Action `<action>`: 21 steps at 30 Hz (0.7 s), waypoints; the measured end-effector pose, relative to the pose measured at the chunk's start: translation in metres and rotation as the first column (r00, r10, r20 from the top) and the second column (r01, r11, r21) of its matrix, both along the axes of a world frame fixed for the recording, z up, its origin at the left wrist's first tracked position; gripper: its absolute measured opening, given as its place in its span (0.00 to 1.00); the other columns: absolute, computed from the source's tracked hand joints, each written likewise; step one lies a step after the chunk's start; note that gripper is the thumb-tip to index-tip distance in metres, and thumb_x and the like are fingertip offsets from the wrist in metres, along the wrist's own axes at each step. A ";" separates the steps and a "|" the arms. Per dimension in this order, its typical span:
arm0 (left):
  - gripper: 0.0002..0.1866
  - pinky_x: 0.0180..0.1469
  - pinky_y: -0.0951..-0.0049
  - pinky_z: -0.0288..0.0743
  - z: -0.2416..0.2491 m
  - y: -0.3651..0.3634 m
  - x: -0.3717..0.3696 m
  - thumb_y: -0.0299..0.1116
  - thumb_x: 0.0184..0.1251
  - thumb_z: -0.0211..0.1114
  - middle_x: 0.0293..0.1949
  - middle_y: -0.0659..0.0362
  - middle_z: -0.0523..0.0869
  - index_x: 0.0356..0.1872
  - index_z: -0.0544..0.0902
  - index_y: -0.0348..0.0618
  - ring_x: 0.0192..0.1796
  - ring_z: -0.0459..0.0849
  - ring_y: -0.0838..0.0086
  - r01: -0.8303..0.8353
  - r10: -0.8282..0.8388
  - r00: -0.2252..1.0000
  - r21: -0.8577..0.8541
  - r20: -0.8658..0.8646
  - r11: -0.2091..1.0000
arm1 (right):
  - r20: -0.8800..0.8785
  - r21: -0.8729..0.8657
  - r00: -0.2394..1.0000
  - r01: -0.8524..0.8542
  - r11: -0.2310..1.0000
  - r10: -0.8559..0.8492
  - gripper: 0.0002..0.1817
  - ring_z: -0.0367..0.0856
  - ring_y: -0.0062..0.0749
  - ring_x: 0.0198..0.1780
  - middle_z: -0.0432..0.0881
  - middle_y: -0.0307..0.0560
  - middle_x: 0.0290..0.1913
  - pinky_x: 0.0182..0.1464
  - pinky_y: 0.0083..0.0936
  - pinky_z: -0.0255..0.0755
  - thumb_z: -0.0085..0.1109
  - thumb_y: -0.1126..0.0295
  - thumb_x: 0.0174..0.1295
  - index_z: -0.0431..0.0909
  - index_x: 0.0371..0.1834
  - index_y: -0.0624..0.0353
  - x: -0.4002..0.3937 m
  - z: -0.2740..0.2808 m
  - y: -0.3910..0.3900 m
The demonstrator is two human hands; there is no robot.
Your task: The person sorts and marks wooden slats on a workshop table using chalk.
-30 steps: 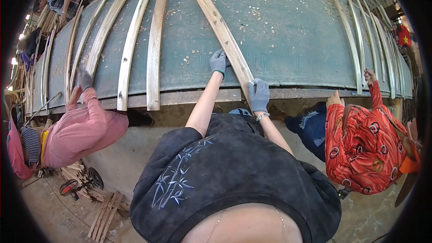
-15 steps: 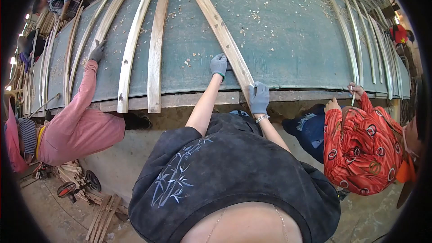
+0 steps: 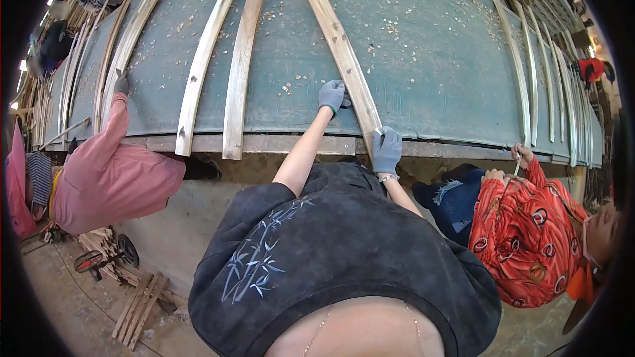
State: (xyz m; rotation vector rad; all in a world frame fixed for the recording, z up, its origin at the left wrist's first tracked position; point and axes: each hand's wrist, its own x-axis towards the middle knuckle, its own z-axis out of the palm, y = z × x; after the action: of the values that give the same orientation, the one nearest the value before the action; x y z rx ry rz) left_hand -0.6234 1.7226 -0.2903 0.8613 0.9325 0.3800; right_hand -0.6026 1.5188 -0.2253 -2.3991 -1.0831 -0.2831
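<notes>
Nearest the camera is the person's own dark top with a pale bamboo print (image 3: pixel 261 261), both arms reaching out from it to the near edge of the big green-topped workbench (image 3: pixel 436 59). The right hand (image 3: pixel 386 149), in a gray glove, is curled closed around the near end of a long wooden slat (image 3: pixel 337 43) right at the bench's edge, and something thin and pale pokes out of the fist, too small to tell what it is. The left hand (image 3: pixel 332 96), also gray-gloved, sits a bit farther up, fingers bent and pressed against the left side of that same slat, touching it rather than wrapped around it. The slat runs from the near edge away toward the far side, leaning left as it goes. Just left of it lie 2 more slats (image 3: pixel 239 73) side by side, their near ends hanging over the bench edge. Wood chips are scattered across the green top. On the left a person in a pink sleeve (image 3: pixel 106 172) has a gloved hand on thin strips; on the right a person in a red patterned shirt (image 3: pixel 529 238) holds a small tool near more thin strips (image 3: pixel 529 79).
</notes>
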 end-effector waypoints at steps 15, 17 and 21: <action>0.21 0.55 0.54 0.61 0.064 0.053 -0.164 0.40 0.51 0.58 0.52 0.51 0.71 0.49 0.72 0.51 0.54 0.68 0.54 0.542 0.607 0.533 0.789 -0.589 0.289 | -0.061 0.004 0.953 -0.298 0.955 0.297 0.08 0.71 0.41 0.39 0.74 0.45 0.35 0.42 0.34 0.63 0.54 0.64 0.56 0.71 0.31 0.56 -0.031 0.031 0.038; 0.25 0.55 0.52 0.59 0.043 0.061 -0.189 0.42 0.50 0.59 0.53 0.51 0.70 0.53 0.69 0.52 0.55 0.67 0.52 0.611 0.674 0.388 0.723 -0.628 0.322 | -0.065 0.014 0.935 -0.349 0.937 0.349 0.08 0.71 0.42 0.37 0.74 0.45 0.33 0.38 0.34 0.63 0.55 0.65 0.56 0.71 0.31 0.57 -0.034 0.029 0.046; 0.38 0.49 0.54 0.63 0.018 0.071 -0.212 0.47 0.47 0.61 0.49 0.47 0.70 0.62 0.58 0.52 0.48 0.69 0.54 0.677 0.636 0.176 0.561 -0.751 0.476 | -0.159 0.060 0.900 -0.401 0.914 0.406 0.07 0.71 0.42 0.35 0.74 0.46 0.31 0.36 0.33 0.64 0.55 0.65 0.56 0.72 0.30 0.56 -0.037 0.015 0.055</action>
State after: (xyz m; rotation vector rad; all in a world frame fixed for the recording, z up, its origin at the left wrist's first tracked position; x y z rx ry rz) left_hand -0.8356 1.7934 -0.2718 2.4084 2.0994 0.1646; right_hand -0.6396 1.5739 -0.2106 -2.0650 -1.4472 0.0490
